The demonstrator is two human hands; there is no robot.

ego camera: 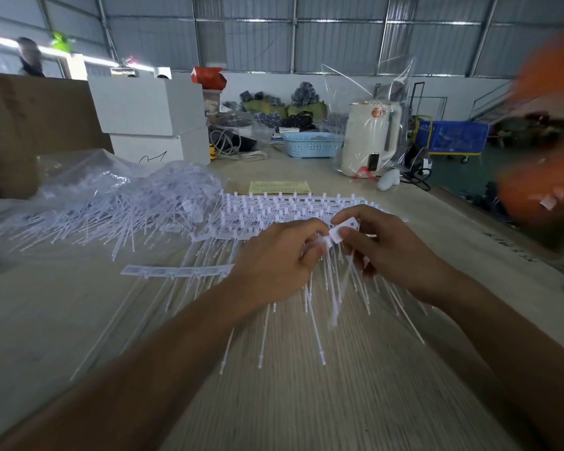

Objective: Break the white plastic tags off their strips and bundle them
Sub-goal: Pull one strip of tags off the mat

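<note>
- While our two hands meet over the middle of the wooden table point(306, 402), we hold white plastic tags between them.
- Our left hand point(274, 262) has its fingers curled around a small bundle of tags point(319, 271), and the thin tails of the bundle hang down and spread toward us.
- Our right hand point(388, 252) pinches one flat tag head point(344, 231) between thumb and forefinger, just beside the fingertips of the left hand.
- The two hands are close together, almost touching, and both are closed on tags.
- A stack of unbroken strips point(274, 206) lies on the table just behind the hands, with the square heads in rows.
- One single strip point(176, 271) lies flat to the left of the left hand, and its long tails point toward us.
- A big loose pile of tags point(127, 206) rests further to the left, partly on a clear plastic bag point(79, 170).
- A yellow paper point(279, 187) lies behind the stack of strips.
- At the far side of the table we see white boxes point(150, 115), a light blue basket point(310, 144) and a cream kettle point(368, 138) wrapped in clear plastic.
- At the right edge something orange point(547, 157) is blurred, and we cannot tell what it is.
</note>
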